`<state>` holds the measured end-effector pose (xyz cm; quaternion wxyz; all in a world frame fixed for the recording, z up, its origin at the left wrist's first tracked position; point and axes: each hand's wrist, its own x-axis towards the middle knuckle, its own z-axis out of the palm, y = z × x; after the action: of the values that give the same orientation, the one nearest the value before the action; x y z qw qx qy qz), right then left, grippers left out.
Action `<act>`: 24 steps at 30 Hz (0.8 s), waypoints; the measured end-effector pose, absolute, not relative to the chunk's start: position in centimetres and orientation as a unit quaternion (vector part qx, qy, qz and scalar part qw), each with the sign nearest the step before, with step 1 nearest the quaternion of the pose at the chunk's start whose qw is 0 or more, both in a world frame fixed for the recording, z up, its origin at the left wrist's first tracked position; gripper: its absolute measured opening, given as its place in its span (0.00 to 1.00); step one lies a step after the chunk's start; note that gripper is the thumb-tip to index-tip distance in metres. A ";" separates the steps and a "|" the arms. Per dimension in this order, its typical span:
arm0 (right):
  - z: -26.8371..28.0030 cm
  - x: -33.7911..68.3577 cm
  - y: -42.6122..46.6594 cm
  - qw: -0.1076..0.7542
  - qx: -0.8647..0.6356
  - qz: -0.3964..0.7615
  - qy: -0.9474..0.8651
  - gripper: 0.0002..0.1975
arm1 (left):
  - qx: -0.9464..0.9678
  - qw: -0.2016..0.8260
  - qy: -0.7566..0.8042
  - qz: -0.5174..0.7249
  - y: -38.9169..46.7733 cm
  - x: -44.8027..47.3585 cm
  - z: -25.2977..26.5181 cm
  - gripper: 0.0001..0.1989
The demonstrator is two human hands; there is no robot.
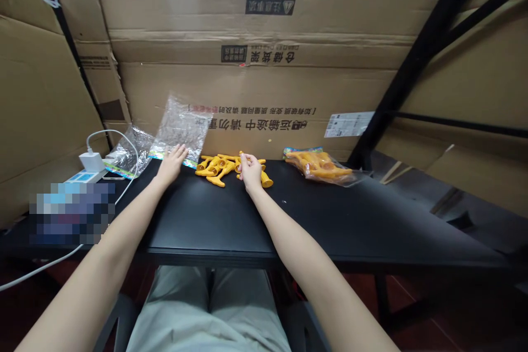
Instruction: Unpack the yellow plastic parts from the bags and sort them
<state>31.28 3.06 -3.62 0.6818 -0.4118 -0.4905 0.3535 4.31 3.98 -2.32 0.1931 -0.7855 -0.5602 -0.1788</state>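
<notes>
My left hand (172, 164) lies flat with its fingers stretched over the lower edge of a clear plastic bag (183, 126), which has a colourful strip along its bottom. Right of it, a pile of yellow plastic pieces (216, 166) with cup-like ends and thin arms rests on the black table (214, 220). At the right side of this pile, the fingers of my right hand (250, 172) are pinched together on one yellow plastic piece (267, 179), partly hidden by the hand.
A filled clear bag of yellow pieces (317, 165) lies to the right. On the left are another crumpled clear bag (134, 148), a white charger (91, 161) with its cable and a blurred-out item (72, 212). A cardboard wall (256, 82) stands behind the table.
</notes>
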 end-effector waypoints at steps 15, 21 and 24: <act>-5.2 31.2 3.3 0.554 -0.437 0.205 -0.678 0.12 | -0.616 0.139 -0.774 -0.044 4.0 -7.5 -2.6 0.24; -5.2 31.0 3.1 0.519 -0.435 0.178 -0.714 0.12 | -0.560 0.024 -0.828 -0.019 5.3 -7.5 -2.1 0.34; -5.1 31.1 2.9 0.513 -0.435 0.176 -0.719 0.12 | -0.565 0.029 -0.824 -0.028 5.3 -6.3 -2.3 0.41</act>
<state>31.10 2.91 -5.07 0.5130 -0.4350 -0.7188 0.1757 -6.30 5.29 -2.31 0.0292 -0.5648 -0.8243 -0.0280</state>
